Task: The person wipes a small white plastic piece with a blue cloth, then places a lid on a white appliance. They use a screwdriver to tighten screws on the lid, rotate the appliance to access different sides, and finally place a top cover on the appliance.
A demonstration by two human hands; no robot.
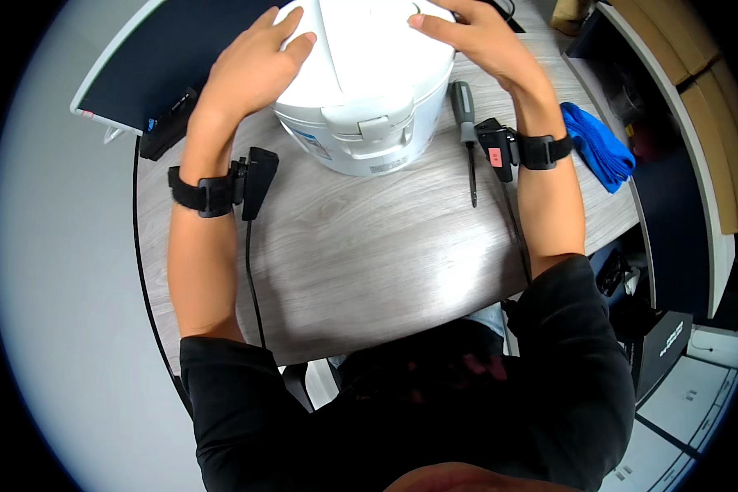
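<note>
A white rice cooker [361, 70] with a rounded lid and a front latch stands on the grey wood-grain table [369, 254], its far end cut off by the upper edge of the view. My left hand [258, 66] lies on the left side of the lid, with fingers spread. On the right side, my right hand [476, 37] touches the lid with its thumb stretched out; its other fingers run partly out of view. Neither hand is closed around anything. A screwdriver [465, 115] with a grey handle lies just right of the cooker, beside my right wrist.
A folded blue cloth [599, 148] is at the table's right. A monitor [152, 57] stands behind on the left, near a small black device [168, 123]. Strapped black trackers with cables sit on both wrists. Cardboard boxes [705, 139] fill a shelf at the right.
</note>
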